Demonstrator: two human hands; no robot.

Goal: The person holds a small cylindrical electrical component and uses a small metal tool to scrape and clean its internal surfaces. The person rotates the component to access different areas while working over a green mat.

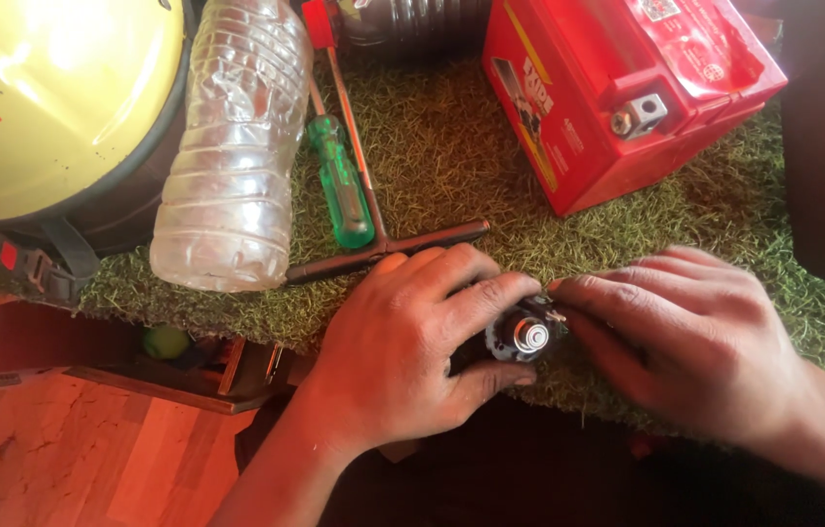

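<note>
So both hands are down at the near edge of the table, which is covered in a mat of fake green grass. The left hand has its fingers wrapped around a small dark cylindrical part with a shiny metal stud poking out of its end, thumb below and the other fingers curled over the top, so it's properly gripped and held right at the table's front edge. The right hand comes in from the other side, and its fingertips are pinched narrow against the side of the same part, touching it near some small bit of metal. That side is blurry, so I can't tell exactly what the fingertips have got.

Stuff around it: just behind the left hand lies a T-shaped metal wrench, its crossbar nearly touching the knuckles and its long shaft running away toward the back. Next to that shaft is a screwdriver with a clear green handle. To the left of those, an empty, crumpled clear plastic bottle lies on its side, touching a yellow helmet whose chin strap hangs off the table edge. Back right there's a red battery with a metal terminal on its corner, well apart from the hands. Under the table on the left you can see a wooden floor.
</note>
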